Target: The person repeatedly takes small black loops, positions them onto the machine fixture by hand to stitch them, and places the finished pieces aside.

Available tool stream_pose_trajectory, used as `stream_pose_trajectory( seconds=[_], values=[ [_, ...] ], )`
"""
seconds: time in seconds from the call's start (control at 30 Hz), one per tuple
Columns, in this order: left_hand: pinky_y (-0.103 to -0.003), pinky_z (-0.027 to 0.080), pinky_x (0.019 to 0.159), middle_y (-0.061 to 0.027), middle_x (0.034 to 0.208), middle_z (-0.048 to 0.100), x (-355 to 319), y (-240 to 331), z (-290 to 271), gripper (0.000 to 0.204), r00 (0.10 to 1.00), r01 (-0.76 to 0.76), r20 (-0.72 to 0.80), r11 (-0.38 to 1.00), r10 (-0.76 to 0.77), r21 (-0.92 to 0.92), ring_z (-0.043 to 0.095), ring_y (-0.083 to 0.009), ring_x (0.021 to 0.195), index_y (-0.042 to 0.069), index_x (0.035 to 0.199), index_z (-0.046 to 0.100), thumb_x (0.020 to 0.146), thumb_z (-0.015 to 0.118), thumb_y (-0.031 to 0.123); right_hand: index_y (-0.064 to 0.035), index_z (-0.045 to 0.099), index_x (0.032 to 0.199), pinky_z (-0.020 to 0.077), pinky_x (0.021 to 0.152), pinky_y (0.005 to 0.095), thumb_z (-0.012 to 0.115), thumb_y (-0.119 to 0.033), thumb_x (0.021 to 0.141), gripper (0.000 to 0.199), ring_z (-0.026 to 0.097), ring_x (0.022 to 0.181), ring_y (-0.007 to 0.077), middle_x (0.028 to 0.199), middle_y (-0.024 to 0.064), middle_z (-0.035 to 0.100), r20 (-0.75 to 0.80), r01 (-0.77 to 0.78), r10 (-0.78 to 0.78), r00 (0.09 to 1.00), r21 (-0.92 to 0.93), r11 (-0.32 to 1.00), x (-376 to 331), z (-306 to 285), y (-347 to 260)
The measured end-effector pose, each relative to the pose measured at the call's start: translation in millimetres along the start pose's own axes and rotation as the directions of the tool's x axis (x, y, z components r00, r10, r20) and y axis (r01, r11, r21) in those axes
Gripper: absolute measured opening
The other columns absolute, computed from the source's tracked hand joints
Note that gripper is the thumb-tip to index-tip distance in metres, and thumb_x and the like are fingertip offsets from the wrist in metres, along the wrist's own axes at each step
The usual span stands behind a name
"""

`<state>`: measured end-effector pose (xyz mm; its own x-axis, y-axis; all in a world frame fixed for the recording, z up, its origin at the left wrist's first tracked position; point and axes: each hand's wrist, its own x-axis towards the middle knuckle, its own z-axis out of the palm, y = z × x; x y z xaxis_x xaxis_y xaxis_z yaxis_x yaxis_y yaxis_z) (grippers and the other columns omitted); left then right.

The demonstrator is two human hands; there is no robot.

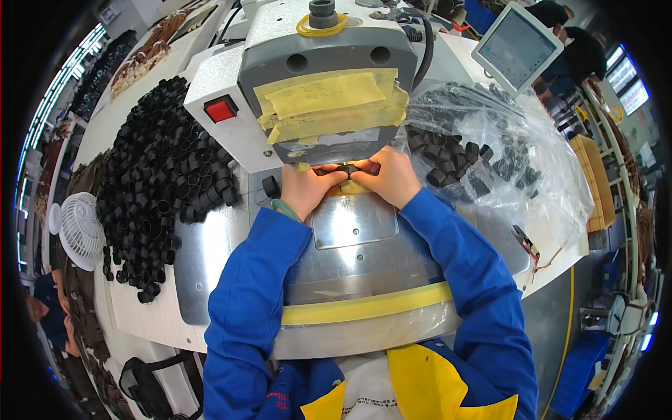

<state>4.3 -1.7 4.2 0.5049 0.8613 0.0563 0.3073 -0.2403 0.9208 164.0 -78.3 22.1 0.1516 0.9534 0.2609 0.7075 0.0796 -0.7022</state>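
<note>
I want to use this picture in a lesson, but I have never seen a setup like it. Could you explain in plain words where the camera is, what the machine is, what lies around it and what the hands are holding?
The camera sits on the worker's head and looks down, so the blue sleeves come in from below. Both hands, the left hand and the right hand, meet on a small black ring-shaped part under the grey machine head, which is patched with yellow tape and has a red button. Below lies a shiny metal plate. On the person's left is a heap of black tube-like pieces; on the right, more sit in a clear plastic bag.
</note>
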Motion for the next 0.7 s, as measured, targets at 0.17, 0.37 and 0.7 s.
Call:
stream_pose_trajectory(
  seconds=[0.17,0.37,0.7],
  values=[
    [-0.019,0.041,0.05,-0.0022,0.066,0.062,1,-2,0,0.018,1.0,0.008,-0.001,1.0,-0.008,-0.018,0.051,-0.0054,0.054,0.001,0.078,0.067,0.065,0.071,0.013,-0.0004,0.059,0.073,0.0452,0.057,0.0312,0.068,-0.013,0.063,0.018,0.056,0.065,0.0238,0.07,0.0104,0.055,-0.013,-0.021,0.021,1.0,0.022,1.0,0,2,-2],
    [-0.022,0.049,0.057,-0.0049,0.069,0.064,0,7,-1,0.017,0.999,0.039,-0.009,0.999,-0.039,0.002,0.06,-0.0099,0.06,0.0,0.074,0.065,0.062,0.072,0.009,-0.0016,0.065,0.074,0.0438,0.053,0.0301,0.073,-0.023,0.06,0.027,0.056,0.058,0.0218,0.065,0.0123,0.056,-0.061,0.013,-0.013,0.998,-0.004,1.0,1,6,5],
    [-0.023,0.049,0.059,-0.0047,0.07,0.064,0,6,-1,0.016,0.999,0.033,-0.01,0.999,-0.033,0.014,0.06,-0.0095,0.061,0.0,0.074,0.065,0.061,0.072,0.007,-0.0037,0.066,0.075,0.0431,0.053,0.0304,0.072,-0.024,0.06,0.026,0.055,0.057,0.0225,0.063,0.012,0.055,-0.065,0.052,-0.053,0.996,-0.021,0.998,2,9,10]
  ],
)
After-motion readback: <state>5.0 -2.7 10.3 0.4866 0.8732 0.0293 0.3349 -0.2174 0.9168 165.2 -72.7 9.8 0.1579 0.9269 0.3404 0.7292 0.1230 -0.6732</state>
